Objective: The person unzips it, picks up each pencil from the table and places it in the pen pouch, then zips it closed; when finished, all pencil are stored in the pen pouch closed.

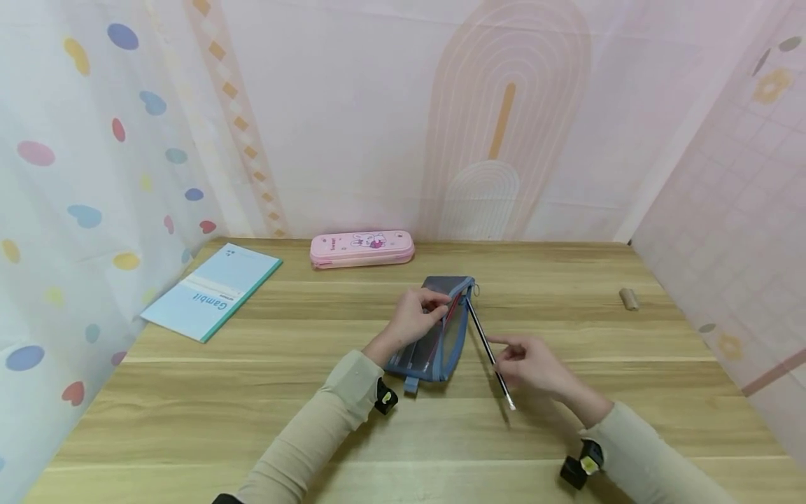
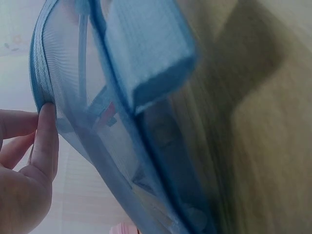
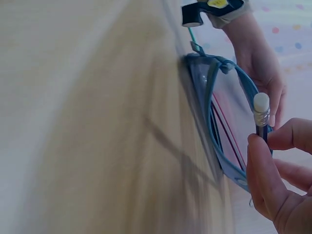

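A blue mesh zip pencil pouch (image 1: pixel 420 353) lies on the table with its zip undone. My left hand (image 1: pixel 413 318) pinches the edge of its opening between thumb and fingers, as the left wrist view also shows. A dark pencil (image 1: pixel 483 339) with a white eraser end (image 3: pixel 261 102) is held by my right hand (image 1: pixel 527 362), thumb and fingers pinching it near the eraser. Its far end reaches the pouch's mouth near the zip pull; the tip is hidden there. Inside the pouch, a thin red stick-like item (image 3: pixel 226 122) and dark ones show.
A pink pencil case (image 1: pixel 362 250) with a rabbit print stands at the back of the wooden table (image 1: pixel 252 427). To the left lies a light blue notebook (image 1: pixel 210 290). A small tan cylinder (image 1: pixel 628 299) is at the far right. Patterned curtains hang around the table.
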`<state>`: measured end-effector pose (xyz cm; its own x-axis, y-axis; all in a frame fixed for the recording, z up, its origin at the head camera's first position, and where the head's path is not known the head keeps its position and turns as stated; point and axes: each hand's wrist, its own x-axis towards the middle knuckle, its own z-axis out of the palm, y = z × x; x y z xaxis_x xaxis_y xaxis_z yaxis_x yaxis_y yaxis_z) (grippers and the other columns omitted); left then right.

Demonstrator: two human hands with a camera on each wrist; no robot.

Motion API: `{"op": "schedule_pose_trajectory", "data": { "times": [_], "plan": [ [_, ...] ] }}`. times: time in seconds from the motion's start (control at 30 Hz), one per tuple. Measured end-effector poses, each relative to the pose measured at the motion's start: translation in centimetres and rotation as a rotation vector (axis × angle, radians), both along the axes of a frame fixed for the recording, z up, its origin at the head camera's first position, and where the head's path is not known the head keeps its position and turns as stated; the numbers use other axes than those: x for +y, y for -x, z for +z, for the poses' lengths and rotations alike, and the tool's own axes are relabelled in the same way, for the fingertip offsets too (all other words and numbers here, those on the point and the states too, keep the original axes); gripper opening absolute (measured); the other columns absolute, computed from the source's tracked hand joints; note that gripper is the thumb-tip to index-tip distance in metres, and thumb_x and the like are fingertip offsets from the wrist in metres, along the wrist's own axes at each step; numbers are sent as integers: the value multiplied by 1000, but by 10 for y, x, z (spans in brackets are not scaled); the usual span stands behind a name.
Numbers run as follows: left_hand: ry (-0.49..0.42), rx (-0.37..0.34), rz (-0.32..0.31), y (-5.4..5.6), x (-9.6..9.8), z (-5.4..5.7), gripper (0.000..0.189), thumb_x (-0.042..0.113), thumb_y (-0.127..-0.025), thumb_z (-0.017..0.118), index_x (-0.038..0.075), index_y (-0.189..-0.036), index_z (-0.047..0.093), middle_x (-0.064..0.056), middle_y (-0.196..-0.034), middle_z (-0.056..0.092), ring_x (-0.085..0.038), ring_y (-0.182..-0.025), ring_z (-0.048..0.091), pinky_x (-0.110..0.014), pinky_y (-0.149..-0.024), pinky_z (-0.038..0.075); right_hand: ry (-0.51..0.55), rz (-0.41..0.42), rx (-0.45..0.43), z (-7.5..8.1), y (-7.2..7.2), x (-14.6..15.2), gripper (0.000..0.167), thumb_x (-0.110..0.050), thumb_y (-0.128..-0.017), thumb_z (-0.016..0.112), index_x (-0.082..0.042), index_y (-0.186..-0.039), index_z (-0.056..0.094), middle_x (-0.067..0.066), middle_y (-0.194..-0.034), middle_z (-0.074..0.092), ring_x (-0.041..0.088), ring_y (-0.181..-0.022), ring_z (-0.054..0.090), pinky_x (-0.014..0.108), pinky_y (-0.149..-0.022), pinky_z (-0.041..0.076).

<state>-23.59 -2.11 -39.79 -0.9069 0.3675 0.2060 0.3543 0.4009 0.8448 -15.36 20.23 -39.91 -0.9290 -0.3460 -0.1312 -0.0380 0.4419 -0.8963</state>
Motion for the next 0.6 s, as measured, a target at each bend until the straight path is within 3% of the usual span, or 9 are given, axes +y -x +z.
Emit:
{"op": "schedule_pose_trajectory", "data": {
  "times": [0.23,0.37,0.6],
  "plan": [
    [11,31,-17,-3,-1,2,19,5,-82,59,0,-99,66,-13,-87,64,-12,-66,56,-17,-51,43,108,-128,-113,-2,16,-22,50,-1,-80,52,3,-129,42,7,-79,58,11,-61,58,30,-60,54],
    [18,35,-31,-3,-1,2,19,3,-82,58,-1,-98,66,-14,-87,64,-11,-65,55,-16,-50,42,153,-161,-117,-3,19,-29,50,0,-80,52,3,-129,42,6,-78,58,11,-59,58,32,-61,54],
    [54,32,-52,-2,-1,2,18,4,-82,59,1,-98,67,-11,-84,63,-9,-62,54,-17,-48,41,139,-184,-83,-1,21,-34,49,1,-80,53,5,-128,43,7,-77,59,11,-58,59,33,-60,54]
  ]
}}
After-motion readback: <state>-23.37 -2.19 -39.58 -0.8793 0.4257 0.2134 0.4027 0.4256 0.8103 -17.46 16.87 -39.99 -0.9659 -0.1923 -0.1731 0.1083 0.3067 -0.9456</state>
